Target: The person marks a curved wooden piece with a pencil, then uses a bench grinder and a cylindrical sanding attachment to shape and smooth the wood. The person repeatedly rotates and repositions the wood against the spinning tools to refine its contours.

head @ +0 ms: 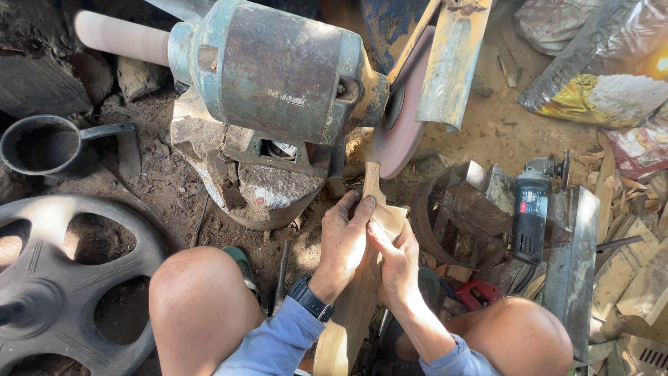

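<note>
- Down on the dirt floor, between the person's bare knees, a long wooden blank [358,278] runs up from the lap toward the bench grinder [278,69], its narrow tip just at, perhaps touching, the lower edge of the reddish sanding disc [402,111]; I cannot tell which.
- Left hand [344,240], a dark watch [310,298] at its wrist, is closed over the wood's narrow neck, thumb lying along the top.
- Right hand [396,257] is wrapped around the wider shoulder of the piece from the other side, fingers curled under it.
- Judging by its pale, thin, flat look, the wood seems light and stiff, dry rather than slippery; the slim tip looks like the part most likely to snap or chatter.
- Holding it close behind the tip with both hands, as now, seems the sound grip, with the long tail resting low between the legs.
- Nearby: an angle grinder [532,209] lies to the right, a black pan [42,146] and a grey wheel [62,278] to the left.
</note>
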